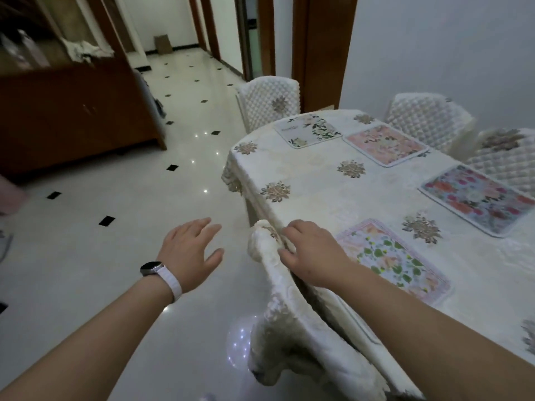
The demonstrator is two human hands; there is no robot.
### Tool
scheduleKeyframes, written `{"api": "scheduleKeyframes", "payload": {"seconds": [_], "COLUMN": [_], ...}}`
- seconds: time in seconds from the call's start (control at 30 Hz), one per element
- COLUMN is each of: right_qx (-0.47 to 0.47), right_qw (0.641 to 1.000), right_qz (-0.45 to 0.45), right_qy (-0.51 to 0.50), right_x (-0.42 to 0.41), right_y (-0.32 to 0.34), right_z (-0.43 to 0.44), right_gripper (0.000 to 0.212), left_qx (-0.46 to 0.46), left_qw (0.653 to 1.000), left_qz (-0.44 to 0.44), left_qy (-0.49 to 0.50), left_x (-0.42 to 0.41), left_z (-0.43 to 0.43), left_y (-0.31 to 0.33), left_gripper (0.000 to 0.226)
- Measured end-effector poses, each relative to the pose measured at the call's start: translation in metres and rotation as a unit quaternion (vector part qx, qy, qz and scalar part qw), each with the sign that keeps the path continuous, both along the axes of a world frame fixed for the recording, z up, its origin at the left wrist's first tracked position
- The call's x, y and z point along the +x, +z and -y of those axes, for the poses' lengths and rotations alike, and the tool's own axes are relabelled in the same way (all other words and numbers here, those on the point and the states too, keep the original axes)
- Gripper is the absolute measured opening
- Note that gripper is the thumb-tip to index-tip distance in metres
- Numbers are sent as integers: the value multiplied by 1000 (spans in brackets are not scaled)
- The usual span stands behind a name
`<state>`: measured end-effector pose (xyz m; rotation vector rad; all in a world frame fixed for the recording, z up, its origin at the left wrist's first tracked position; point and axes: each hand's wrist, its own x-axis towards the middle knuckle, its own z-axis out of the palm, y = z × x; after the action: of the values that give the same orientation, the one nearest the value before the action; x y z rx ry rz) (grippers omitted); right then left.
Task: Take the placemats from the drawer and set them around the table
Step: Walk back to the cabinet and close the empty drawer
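Table (312,180) oval, draped in white embossed cloth with gold flower medallions. Four round-cornered rectangles with pale borders, flat on it: leaf-print placemat (393,261) at the near edge, red-flower placemat (477,198) and pink placemat (385,144) along the far side, white floral placemat (308,130) at the rounded end, just beside the pink one.

Right hand (315,253) just beside the leaf-print placemat, fingers curled onto the top rail of the near chair (289,308), thumb against its plush cream cover. Left hand (191,250) spread and straight above the floor, holding nothing, white-strapped watch (150,269) at the wrist.

Three quilted chair backs (425,117) beyond the table, rightmost cut off by the frame. Near chair's seat hidden.

Glossy white floor tiles (115,183) with small black diamonds. Dark wooden cabinet (72,111) at left, blurred objects on its shelf. Wooden door frames (318,47) behind.
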<state>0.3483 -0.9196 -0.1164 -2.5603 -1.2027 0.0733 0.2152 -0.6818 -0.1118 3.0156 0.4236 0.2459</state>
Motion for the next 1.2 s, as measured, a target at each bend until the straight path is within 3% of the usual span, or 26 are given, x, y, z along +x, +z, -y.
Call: {"api": "scheduleKeyframes", "payload": {"seconds": [0.23, 0.67, 0.93, 1.2], "right_qx": [-13, -16, -40, -51], "right_qw": [999, 986, 960, 929], "right_qz": [30, 32, 38, 18], "right_qy": [43, 160, 274, 366], "right_x": [-24, -143, -204, -220], "right_y": [11, 16, 7, -17], "right_z": [-81, -348, -475, -595], "right_gripper": [50, 50, 50, 49], "left_qx": [-32, -51, -61, -70], "left_qw": [998, 984, 958, 927], "left_qz": [20, 42, 41, 20], "left_qy": [41, 165, 277, 368], "left_x": [-46, -206, -309, -352], "left_z": [-66, -283, -361, -422], "left_y": [-6, -20, -37, -59], "left_gripper": [65, 60, 58, 56]}}
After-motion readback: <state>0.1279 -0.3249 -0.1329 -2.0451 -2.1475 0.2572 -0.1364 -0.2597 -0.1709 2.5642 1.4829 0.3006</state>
